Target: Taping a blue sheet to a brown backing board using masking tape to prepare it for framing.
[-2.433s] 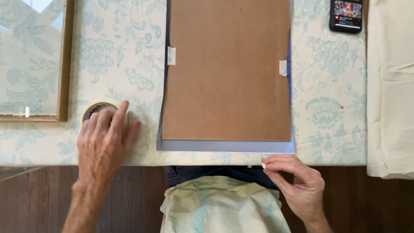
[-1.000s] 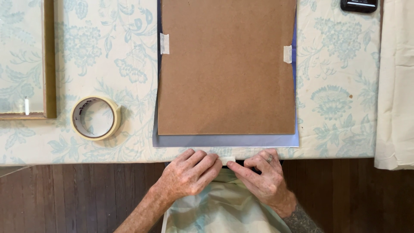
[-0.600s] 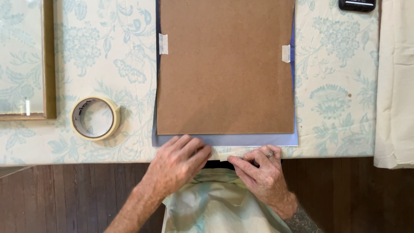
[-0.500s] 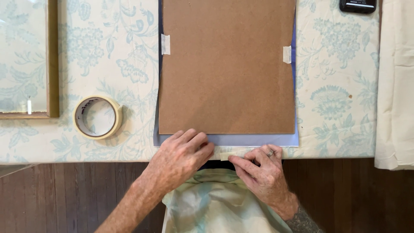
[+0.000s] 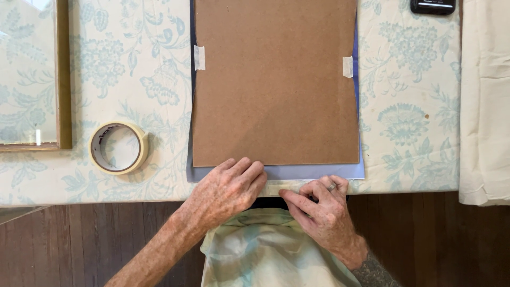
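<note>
My left hand point(image 5: 226, 188) lies flat, pinning the brown backing board point(image 5: 275, 82) steady. My right hand point(image 5: 319, 210) pinches something pale — apparently a tape strip point(image 5: 281, 187) — at the table edge point(image 5: 79, 194).

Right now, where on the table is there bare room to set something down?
Bare cloth lies between the tape roll and the brown board, above the roll beside the wooden frame, and right of the board up to the folded cream cloth. The near edge is crowded: the left hand and right hand press there on the blue sheet.
</note>
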